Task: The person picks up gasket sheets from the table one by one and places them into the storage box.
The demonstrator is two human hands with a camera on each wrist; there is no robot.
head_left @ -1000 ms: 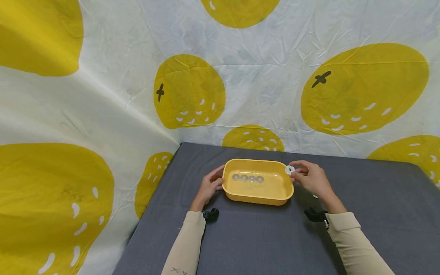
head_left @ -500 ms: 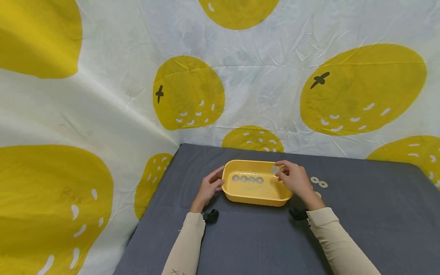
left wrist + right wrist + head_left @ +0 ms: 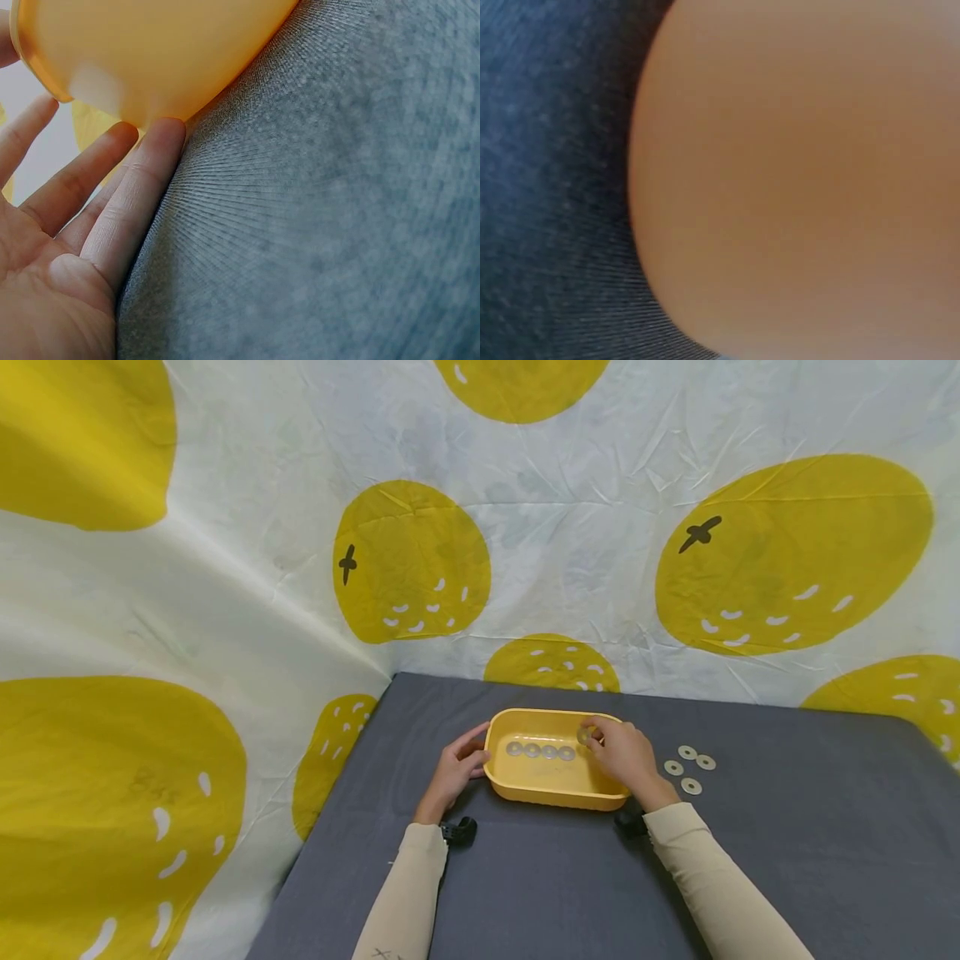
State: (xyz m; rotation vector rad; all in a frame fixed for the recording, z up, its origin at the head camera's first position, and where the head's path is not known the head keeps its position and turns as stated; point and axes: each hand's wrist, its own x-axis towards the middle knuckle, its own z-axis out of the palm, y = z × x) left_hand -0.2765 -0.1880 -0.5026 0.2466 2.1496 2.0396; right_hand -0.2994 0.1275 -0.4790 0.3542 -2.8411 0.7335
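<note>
A yellow plastic tray (image 3: 555,783) sits on the dark cloth, with several flat metal washers (image 3: 532,750) in a row on its floor. At its left end, my left hand (image 3: 452,772) rests straight fingers (image 3: 124,217) against the outer wall and rim. Over the tray's right part, my right hand (image 3: 624,752) pinches another washer (image 3: 583,735) between thumb and fingers, just right of the row. That washer is partly hidden by the fingertips. The tray's blurred outer wall (image 3: 802,180) fills most of the right wrist view, with neither the hand nor the washer showing there.
Several more washers (image 3: 691,786) lie loose on the grey cloth-covered table (image 3: 555,885), right of the tray. A white curtain (image 3: 570,560) printed with yellow fruit hangs behind and along the left side.
My right hand has moved left from the tray's right rim into the tray, carrying the washer toward the row. The loose washers on the table have come into view. The left hand stays put.
</note>
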